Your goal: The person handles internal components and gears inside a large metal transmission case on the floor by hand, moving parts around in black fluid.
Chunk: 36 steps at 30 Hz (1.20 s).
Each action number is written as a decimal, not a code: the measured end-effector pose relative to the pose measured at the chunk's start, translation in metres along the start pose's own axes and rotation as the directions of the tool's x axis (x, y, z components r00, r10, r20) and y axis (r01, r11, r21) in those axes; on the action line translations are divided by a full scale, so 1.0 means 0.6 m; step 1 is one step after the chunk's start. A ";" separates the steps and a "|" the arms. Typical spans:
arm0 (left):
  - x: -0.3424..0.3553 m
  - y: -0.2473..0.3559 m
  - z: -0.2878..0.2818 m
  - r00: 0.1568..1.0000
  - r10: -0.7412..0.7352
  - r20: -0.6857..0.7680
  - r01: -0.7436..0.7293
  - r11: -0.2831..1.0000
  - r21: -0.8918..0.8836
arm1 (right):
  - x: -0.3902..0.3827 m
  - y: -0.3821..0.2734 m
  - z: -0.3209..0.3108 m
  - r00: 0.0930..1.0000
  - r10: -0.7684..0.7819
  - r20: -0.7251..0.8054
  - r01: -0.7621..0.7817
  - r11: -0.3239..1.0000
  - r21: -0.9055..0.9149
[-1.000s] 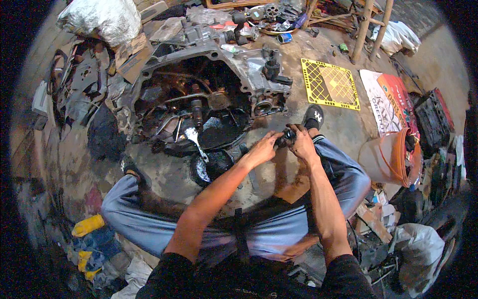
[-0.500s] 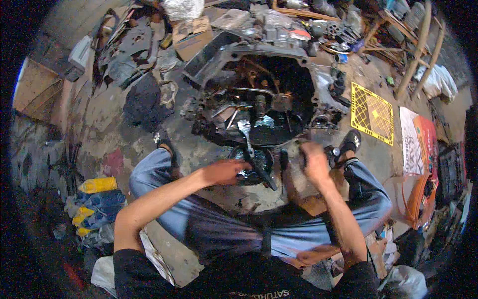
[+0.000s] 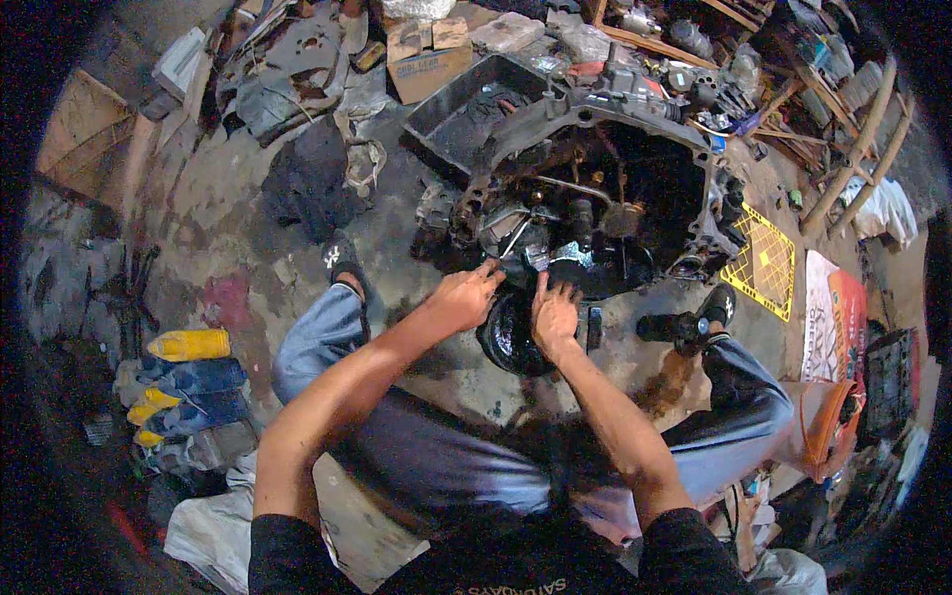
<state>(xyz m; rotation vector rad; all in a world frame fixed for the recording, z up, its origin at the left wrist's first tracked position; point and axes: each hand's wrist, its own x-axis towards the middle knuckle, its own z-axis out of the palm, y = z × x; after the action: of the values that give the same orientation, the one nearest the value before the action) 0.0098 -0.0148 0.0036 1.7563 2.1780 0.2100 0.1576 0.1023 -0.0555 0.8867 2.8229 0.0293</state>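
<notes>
A large dark metal housing (image 3: 483,198) lies with its open side up between my feet, with oily liquid inside. A round black pan (image 3: 493,349) with a shiny wet inside sits against its near edge. My right hand (image 3: 555,319) reaches over the pan with the index finger stretched along a brush (image 3: 535,260). The brush's grey bristles show past the fingertip, while its handle is hidden under the hand. Just left of it, my left hand (image 3: 464,300) has its fingertips pinched at the near rim of the housing. What they hold is hidden.
A black rectangular tray (image 3: 451,147) stands behind the housing, near a cardboard box (image 3: 433,74). To the right lie a dark cylindrical part (image 3: 684,330), a yellow plastic lattice (image 3: 764,263) and an orange-brown bucket (image 3: 823,421). Yellow-and-blue bottles (image 3: 188,345) lie at the left.
My right hand has moved left from beside the dark part to the brush. My left hand has gone up to the housing rim. The view has shifted, and the black handle over the pan no longer shows.
</notes>
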 end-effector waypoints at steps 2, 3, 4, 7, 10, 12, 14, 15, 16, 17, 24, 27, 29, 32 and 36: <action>0.007 -0.009 0.013 0.999 -0.026 0.028 0.025 1.000 0.014 | 0.009 0.007 -0.007 0.999 0.011 0.044 -0.011 1.000 -0.008; 0.012 -0.005 0.007 0.999 -0.033 0.040 0.032 0.999 0.027 | 0.018 0.022 0.002 0.996 0.077 -0.052 -0.062 0.968 0.242; 0.016 0.002 0.003 0.999 -0.027 0.035 0.026 0.999 0.027 | 0.022 0.046 0.010 0.995 0.097 0.024 -0.098 0.898 0.429; 0.004 0.002 0.010 1.000 0.012 0.006 -0.012 0.999 0.050 | 0.020 0.066 -0.052 0.972 0.106 0.208 -0.225 0.660 0.717; 0.005 -0.005 0.039 0.993 0.110 -0.035 -0.107 0.990 0.093 | 0.006 0.100 -0.058 0.996 0.003 -0.087 0.060 0.702 0.710; -0.004 0.004 0.030 0.997 0.077 -0.020 -0.075 0.994 0.083 | 0.014 0.093 -0.082 0.990 0.060 -0.130 0.057 0.667 0.743; -0.010 0.000 0.036 0.998 0.069 -0.014 -0.067 0.994 0.092 | 0.031 0.075 -0.114 0.993 0.109 -0.036 -0.046 0.671 0.740; -0.002 0.003 0.032 0.996 0.088 -0.011 -0.087 0.991 0.101 | 0.048 0.079 -0.089 0.987 0.146 -0.071 -0.056 0.715 0.697; 0.007 0.008 0.029 0.995 0.094 -0.018 -0.092 0.991 0.098 | 0.054 0.087 -0.065 0.988 0.153 -0.033 -0.090 0.730 0.677; 0.012 0.011 0.026 0.996 0.090 -0.019 -0.087 0.992 0.096 | 0.060 0.077 -0.053 0.989 0.150 0.010 -0.119 0.741 0.660; 0.011 0.005 0.036 0.999 0.005 0.050 -0.011 0.990 0.137 | -0.001 0.026 -0.081 0.990 0.099 0.103 -0.137 0.863 0.487; 0.015 -0.014 0.073 0.997 0.067 -0.032 -0.062 0.989 0.134 | 0.033 0.051 -0.097 0.983 0.158 0.096 -0.185 0.803 0.566; 0.029 -0.011 0.089 0.990 0.108 -0.090 -0.096 0.988 0.119 | 0.072 0.072 -0.070 0.980 0.192 0.055 -0.189 0.796 0.575; 0.026 -0.011 0.066 0.993 0.104 -0.063 -0.092 0.982 0.165 | 0.034 0.010 -0.032 0.983 0.183 -0.004 -0.142 0.775 0.615; 0.018 -0.017 0.070 0.994 0.088 -0.064 -0.078 0.987 0.139 | -0.014 0.016 -0.048 0.990 0.111 0.089 -0.142 0.819 0.556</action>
<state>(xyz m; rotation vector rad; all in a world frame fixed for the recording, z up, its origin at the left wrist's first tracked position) 0.0130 -0.0104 -0.0407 1.9442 2.2171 0.1471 0.1645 0.1062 -0.0254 1.1597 2.7438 -0.8395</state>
